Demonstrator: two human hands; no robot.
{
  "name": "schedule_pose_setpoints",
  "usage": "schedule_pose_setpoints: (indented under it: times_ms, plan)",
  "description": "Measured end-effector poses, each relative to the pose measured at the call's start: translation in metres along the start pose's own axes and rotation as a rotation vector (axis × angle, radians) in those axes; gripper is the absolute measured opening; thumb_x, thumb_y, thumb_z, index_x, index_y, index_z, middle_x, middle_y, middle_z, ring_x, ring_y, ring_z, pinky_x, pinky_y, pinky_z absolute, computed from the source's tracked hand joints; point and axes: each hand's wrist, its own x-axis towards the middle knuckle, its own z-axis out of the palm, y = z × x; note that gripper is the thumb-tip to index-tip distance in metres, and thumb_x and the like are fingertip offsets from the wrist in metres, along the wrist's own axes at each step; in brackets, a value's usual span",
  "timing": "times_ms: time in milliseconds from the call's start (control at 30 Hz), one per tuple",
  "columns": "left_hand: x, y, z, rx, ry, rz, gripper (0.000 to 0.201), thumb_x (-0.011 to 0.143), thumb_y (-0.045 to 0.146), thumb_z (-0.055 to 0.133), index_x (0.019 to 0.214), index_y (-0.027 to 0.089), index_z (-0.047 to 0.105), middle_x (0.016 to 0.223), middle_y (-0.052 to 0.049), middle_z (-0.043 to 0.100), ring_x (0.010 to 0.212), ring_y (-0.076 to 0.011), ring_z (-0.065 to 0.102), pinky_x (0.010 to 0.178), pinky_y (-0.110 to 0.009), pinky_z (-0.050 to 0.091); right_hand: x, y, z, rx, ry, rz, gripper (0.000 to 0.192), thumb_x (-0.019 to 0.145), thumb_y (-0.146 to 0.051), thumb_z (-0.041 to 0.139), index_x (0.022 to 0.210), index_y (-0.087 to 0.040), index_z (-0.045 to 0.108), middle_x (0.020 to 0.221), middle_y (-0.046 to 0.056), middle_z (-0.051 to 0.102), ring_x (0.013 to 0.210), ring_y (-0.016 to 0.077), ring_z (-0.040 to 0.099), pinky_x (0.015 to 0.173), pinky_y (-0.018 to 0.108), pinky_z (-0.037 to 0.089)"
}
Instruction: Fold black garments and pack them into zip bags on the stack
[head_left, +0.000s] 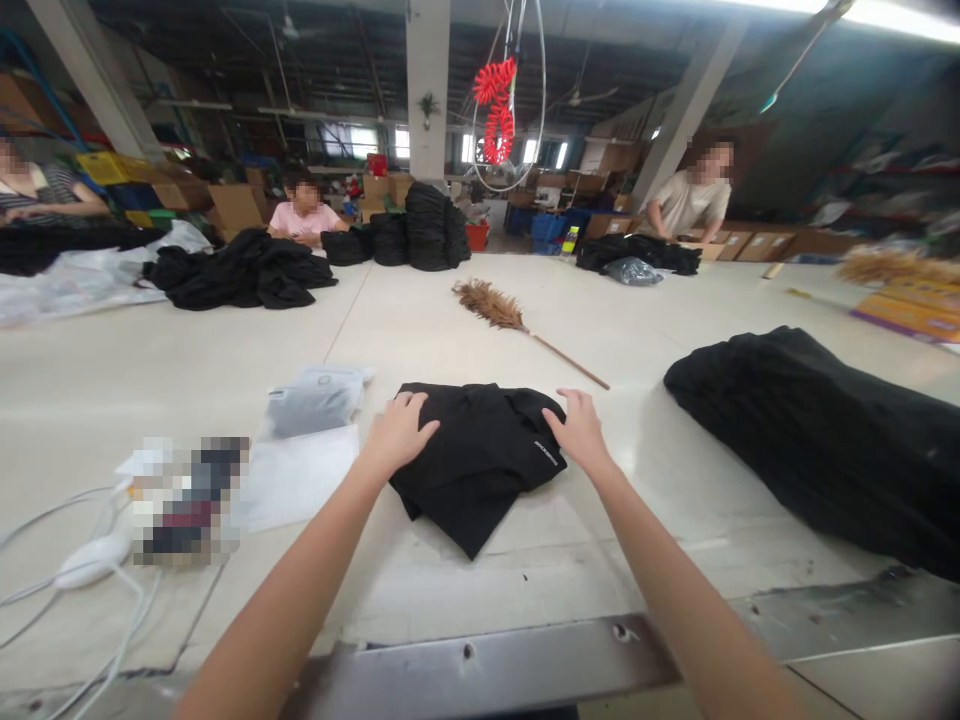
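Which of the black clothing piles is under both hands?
The small folded black garment with white lettering, pressed by the left hand and right hand; other piles lie untouched.

Both hands press a folded black garment (476, 455): left hand (397, 432) at its nine o'clock, right hand (579, 430) at three; duster (495, 305) at twelve.

- Shirt (480, 455): matt black cloth, soft folds.
- Table (187, 370): smooth, pale, slightly glossy.
- Table edge strip (525, 660): dull metal.
- Bags (307, 450): clear plastic, probably.
- Duster (491, 305): feathery head, wooden stick.
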Motion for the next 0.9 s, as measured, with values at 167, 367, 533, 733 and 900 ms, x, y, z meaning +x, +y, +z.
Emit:
schedule_pose_setpoints:
  times_ms: [167,367,533,733,900]
  plan:
    - [-0.016,-0.028,0.029,0.075,0.009,-0.248,0.056,0.093,0.052,0.048,0.135,0.015,0.047,0.122,-0.021,0.058,0.114,-0.0339,0.058,0.090,-0.042,0.046,-0.006,-0.010,0.006,-0.017,-0.071,-0.182,0.038,0.092,-0.040,0.050,0.124,-0.021,0.058,0.133,0.015,0.052,0.122,0.0325,0.048,0.101,0.049,0.040]
    - [0.004,-0.038,0.032,0.097,-0.062,-0.288,0.038,0.090,0.045,0.056,0.113,0.016,0.063,0.118,-0.018,0.059,0.110,-0.0308,0.060,0.089,-0.039,0.047,0.035,-0.037,0.025,-0.015,-0.212,-0.315,0.036,0.095,-0.040,0.050,0.125,-0.022,0.061,0.137,0.013,0.054,0.124,0.0323,0.046,0.100,0.049,0.041]
    - [0.016,-0.040,0.025,0.095,-0.073,-0.271,0.015,0.086,0.033,0.060,0.090,0.019,0.065,0.110,-0.015,0.064,0.109,-0.0308,0.059,0.088,-0.041,0.047,0.072,-0.054,0.046,-0.047,-0.471,-0.431,0.027,0.090,-0.037,0.062,0.114,-0.026,0.066,0.124,0.009,0.063,0.117,0.0297,0.051,0.097,0.048,0.039]
    - [0.051,-0.048,0.001,-0.045,0.052,-0.280,0.022,0.098,0.032,0.038,0.107,0.021,0.055,0.095,-0.011,0.069,0.091,-0.0249,0.066,0.078,-0.035,0.047,0.092,-0.059,0.051,-0.057,-0.455,-0.401,0.011,0.090,-0.030,0.061,0.086,-0.022,0.067,0.101,0.006,0.068,0.103,0.0249,0.056,0.091,0.042,0.040]
    - [0.084,-0.035,-0.001,-0.145,0.153,-0.348,0.030,0.097,0.025,0.038,0.124,0.016,0.048,0.112,-0.018,0.066,0.106,-0.0286,0.064,0.088,-0.039,0.047,0.088,-0.068,0.054,-0.072,-0.291,-0.289,0.016,0.093,-0.029,0.051,0.098,-0.019,0.063,0.112,0.012,0.063,0.106,0.0272,0.056,0.093,0.046,0.039]
